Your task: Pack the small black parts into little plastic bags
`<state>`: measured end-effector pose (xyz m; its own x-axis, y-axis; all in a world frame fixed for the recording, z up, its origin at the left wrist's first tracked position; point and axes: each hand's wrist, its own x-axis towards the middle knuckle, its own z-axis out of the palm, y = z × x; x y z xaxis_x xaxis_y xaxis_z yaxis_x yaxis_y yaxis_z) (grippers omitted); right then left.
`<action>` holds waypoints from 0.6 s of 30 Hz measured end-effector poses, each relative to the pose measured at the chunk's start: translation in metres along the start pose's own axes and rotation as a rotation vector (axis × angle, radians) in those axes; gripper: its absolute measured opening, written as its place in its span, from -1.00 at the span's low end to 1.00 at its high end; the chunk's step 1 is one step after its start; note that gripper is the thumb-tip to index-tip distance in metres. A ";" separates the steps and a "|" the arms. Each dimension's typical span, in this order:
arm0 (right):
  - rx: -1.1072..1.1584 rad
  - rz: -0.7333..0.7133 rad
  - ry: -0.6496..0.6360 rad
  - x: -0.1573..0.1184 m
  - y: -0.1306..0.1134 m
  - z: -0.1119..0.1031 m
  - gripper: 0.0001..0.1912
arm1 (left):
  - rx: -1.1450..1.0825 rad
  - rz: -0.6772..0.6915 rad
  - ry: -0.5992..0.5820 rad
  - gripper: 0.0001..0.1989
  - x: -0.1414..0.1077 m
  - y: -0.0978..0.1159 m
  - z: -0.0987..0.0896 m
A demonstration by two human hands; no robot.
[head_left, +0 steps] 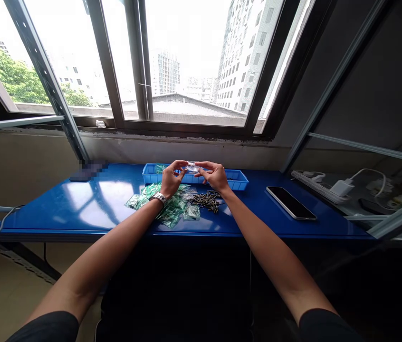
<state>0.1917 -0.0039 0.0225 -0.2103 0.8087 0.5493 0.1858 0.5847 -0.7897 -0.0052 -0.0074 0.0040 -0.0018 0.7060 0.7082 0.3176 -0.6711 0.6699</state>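
Note:
Both my left hand [172,178] and my right hand [214,175] pinch a small clear plastic bag [192,167] between their fingertips, just above a shallow blue plastic tray [237,180]. Some green-tinted bags [160,168] lie inside the tray's left end. Below my left wrist, which wears a metal wristwatch [158,198], is a loose heap of green-tinted plastic bags [172,205]. To its right, under my right hand, lies a pile of small dark metal parts [206,200]. What the bag holds is too small to tell.
The tray and piles stand on a glossy blue table [62,209] beneath a window [190,66]. A smartphone [291,203] lies to the right, and a blurred object [90,171] sits at back left. A power strip [315,186] with a white charger [341,188] lies beyond the metal frame at right.

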 end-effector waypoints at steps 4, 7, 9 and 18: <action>0.004 0.013 0.003 0.000 -0.001 0.000 -0.53 | 0.017 -0.006 0.012 -0.84 0.000 0.001 -0.001; 0.005 0.007 0.007 0.000 -0.001 0.000 -0.52 | 0.024 -0.011 0.018 -0.84 0.000 0.001 0.000; -0.007 0.010 0.001 0.001 0.000 -0.001 -0.51 | 0.012 -0.021 0.013 -0.81 0.001 -0.001 0.000; -0.066 0.062 0.010 0.001 0.005 0.000 -0.58 | -0.164 -0.116 -0.082 -0.67 -0.001 -0.009 0.006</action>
